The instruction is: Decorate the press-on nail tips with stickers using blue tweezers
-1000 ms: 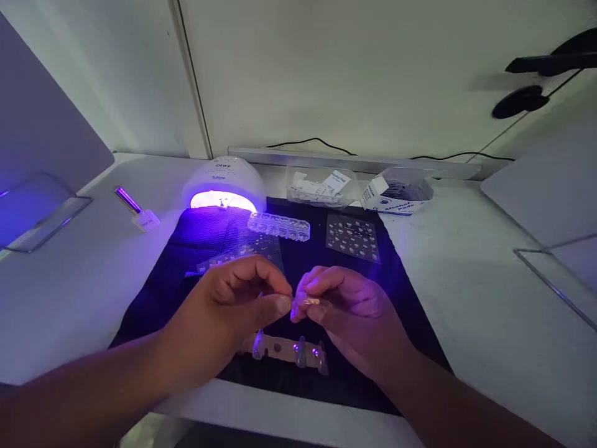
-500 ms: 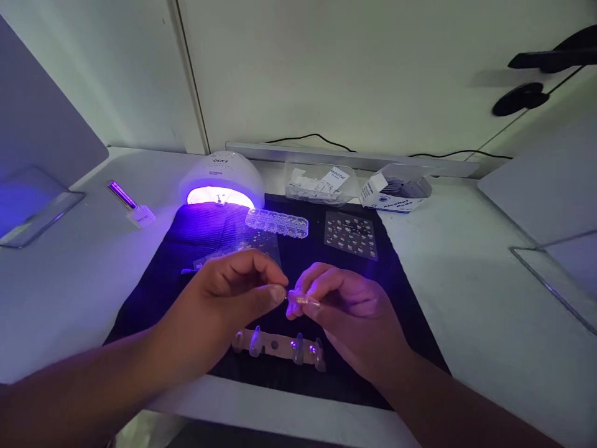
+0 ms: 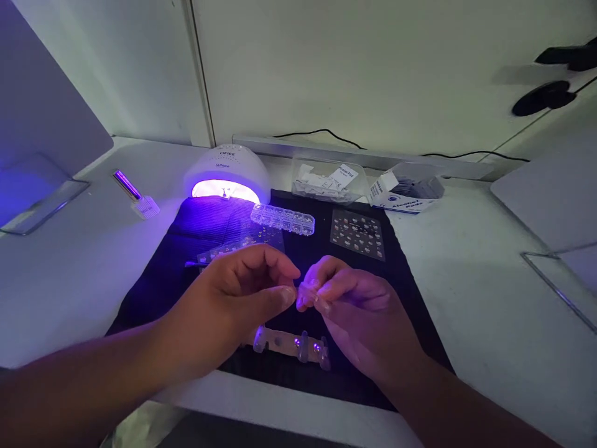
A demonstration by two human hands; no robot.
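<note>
My right hand [image 3: 361, 308] pinches a clear false nail [image 3: 308, 292] between thumb and fingers, above the black mat. Close by on its left is my left hand [image 3: 247, 298], thumb and index finger curled together in a pinch right at the nail's end. Whatever lies between those two fingertips is too small to make out. Below the hands, a beige strip [image 3: 290, 343] lies on the mat with several false nails [image 3: 303, 347] standing across it and shiny round studs. The left hand and wrist partly cover its left end.
A lit white nail lamp [image 3: 228, 163] stands at the back left. Nearby are a clear compartment case [image 3: 283, 219], a sticker sheet [image 3: 358, 234], a plastic tub [image 3: 329, 180] and an alcohol-pad box [image 3: 405, 193]. A small glowing stick [image 3: 135, 193] lies left of the black mat [image 3: 410, 317].
The false nail has turned in my right fingers and shows less. My left thumb and index have shifted slightly. The whole view has swung a little to the left.
</note>
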